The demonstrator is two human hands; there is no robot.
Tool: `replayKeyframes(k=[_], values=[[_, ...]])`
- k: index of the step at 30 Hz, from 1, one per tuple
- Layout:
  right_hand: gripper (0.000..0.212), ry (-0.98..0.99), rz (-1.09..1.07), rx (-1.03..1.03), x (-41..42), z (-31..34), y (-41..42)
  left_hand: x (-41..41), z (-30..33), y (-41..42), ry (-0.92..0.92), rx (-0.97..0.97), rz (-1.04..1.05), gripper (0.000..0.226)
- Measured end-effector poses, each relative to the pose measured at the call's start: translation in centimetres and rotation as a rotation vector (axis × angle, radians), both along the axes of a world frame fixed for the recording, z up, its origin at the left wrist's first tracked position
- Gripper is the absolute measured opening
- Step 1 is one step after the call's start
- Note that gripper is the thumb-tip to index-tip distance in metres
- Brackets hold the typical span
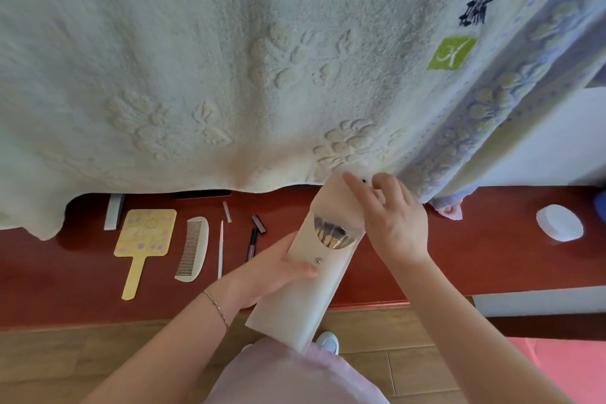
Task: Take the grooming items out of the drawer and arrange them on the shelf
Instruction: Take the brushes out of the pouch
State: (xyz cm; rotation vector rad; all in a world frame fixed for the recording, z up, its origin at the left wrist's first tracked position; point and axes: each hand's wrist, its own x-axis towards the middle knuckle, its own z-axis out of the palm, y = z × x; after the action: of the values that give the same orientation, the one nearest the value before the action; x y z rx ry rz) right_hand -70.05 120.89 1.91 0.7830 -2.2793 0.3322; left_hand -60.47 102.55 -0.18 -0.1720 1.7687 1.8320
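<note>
The fingers (296, 267) of the left hand (269, 272) are wrapped round the middle of a cream brush pouch (295, 298), thumb laid just below its metal snap (318, 260). The pouch is held tilted above the front edge of the red shelf (459, 259). Up top, the flap (337, 197) is lifted by the right hand (393, 220), its fingers curled over the flap's edge, index finger stretched along it. Makeup brushes (331, 236) are seen bunched in the open mouth of the pouch. A thin bracelet (216, 307) is worn on the left wrist.

On the shelf to the left, a yellow hand mirror (144, 239), a pale comb (193, 249), a slim white stick (220, 249) and a dark pen (252, 244) are laid side by side, apart from one another. A white round lid (559, 222) is set well off to the right. Above it all a pale embossed towel (229, 59) is draped; black characters and a green logo patch (452, 52) are printed near its patterned border, but the writing cannot be read.
</note>
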Motion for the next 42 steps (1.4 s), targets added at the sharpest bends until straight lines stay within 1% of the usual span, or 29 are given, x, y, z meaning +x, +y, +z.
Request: replayKeyframes(k=[1,2,3,5,6,7,10,11,13,15,18,21,24,27,29,30,31,33,34,36,37,39,42], values=[[0.036,-0.012,0.059,0.018,0.3,-0.2,-0.1,0.0,0.2,-0.1,-0.02,0.013,0.035,0.048],[0.027,-0.098,0.127,0.011,0.6,-0.2,-0.3,-0.1,0.4,-0.3,-0.043,0.028,0.069,0.044],[0.018,-0.246,0.186,-0.037,0.8,-0.2,-0.5,-0.1,0.5,-0.5,-0.054,0.035,0.09,0.039],[0.007,-0.613,0.221,-0.25,1.3,-0.1,-0.9,-0.1,0.6,-1.0,-0.056,0.018,0.105,0.038],[0.003,-0.754,0.227,-0.344,1.4,-0.1,-1.0,-0.1,0.6,-1.2,-0.054,0.004,0.113,0.038],[0.002,-0.842,0.231,-0.377,1.5,-0.1,-1.1,-0.1,0.6,-1.3,-0.051,-0.008,0.119,0.04],[0.019,-0.937,0.235,-0.275,1.7,-0.3,-1.3,0.0,0.2,-1.6,-0.065,-0.004,0.153,0.047],[0.02,-0.971,0.22,-0.285,1.7,-0.4,-1.3,0.0,0.1,-1.5,-0.066,0.002,0.158,0.045],[0.019,-1.079,0.17,-0.396,1.5,-0.5,-1.5,0.1,0.0,-1.4,-0.064,0.01,0.155,0.04],[0.023,-1.178,0.115,-0.521,1.3,-0.8,-1.6,0.2,-0.1,-1.2,-0.067,0.011,0.143,0.039],[0.019,-1.249,0.031,-0.674,1.1,-1.2,-1.9,0.2,-0.2,-0.9,-0.082,0.01,0.153,0.038],[0.016,-1.237,-0.049,-0.875,0.8,-1.0,-1.8,0.2,-0.5,-1.1,-0.102,-0.022,0.126,0.038],[0.015,-1.134,-0.147,-1.061,-0.3,-0.7,-1.3,0.5,-0.7,-1.7,-0.123,-0.06,0.099,0.038],[0.016,-1.002,-0.248,-1.312,-2.0,-0.7,-0.4,0.8,-0.9,-2.6,-0.149,-0.04,0.169,0.032],[0.014,-0.982,-0.342,-1.424,-3.2,-1.2,0.4,1.0,-1.1,-3.6,-0.172,-0.037,0.243,0.031],[0.013,-0.997,-0.377,-1.406,-3.6,-1.7,0.6,1.2,-1.1,-4.2,-0.182,-0.042,0.281,0.032],[0.012,-1.028,-0.399,-1.327,-3.7,-2.4,0.6,1.4,-1.2,-4.8,-0.184,-0.045,0.308,0.035],[0.012,-1.128,-0.386,-1.073,-3.3,-4.1,-0.5,1.7,-1.1,-5.9,-0.188,-0.045,0.347,0.043],[0.012,-1.193,-0.36,-0.948,-2.9,-5.0,-1.5,1.9,-1.1,-6.3,-0.186,-0.048,0.367,0.043],[0.01,-1.314,-0.303,-0.773,-2.2,-6.5,-3.8,2.2,-1.0,-6.8,-0.18,-0.065,0.409,0.034],[0.01,-1.355,-0.291,-0.717,-2.0,-7.1,-4.9,2.4,-1.0,-7.0,-0.183,-0.068,0.428,0.029],[0.011,-1.405,-0.281,-0.635,-2.2,-8.0,-6.8,2.8,-0.8,-7.1,-0.192,-0.064,0.449,0.027],[0.009,-1.433,-0.254,-0.584,-2.6,-9.2,-8.7,3.4,-0.6,-7.0,-0.191,-0.057,0.465,0.027]])
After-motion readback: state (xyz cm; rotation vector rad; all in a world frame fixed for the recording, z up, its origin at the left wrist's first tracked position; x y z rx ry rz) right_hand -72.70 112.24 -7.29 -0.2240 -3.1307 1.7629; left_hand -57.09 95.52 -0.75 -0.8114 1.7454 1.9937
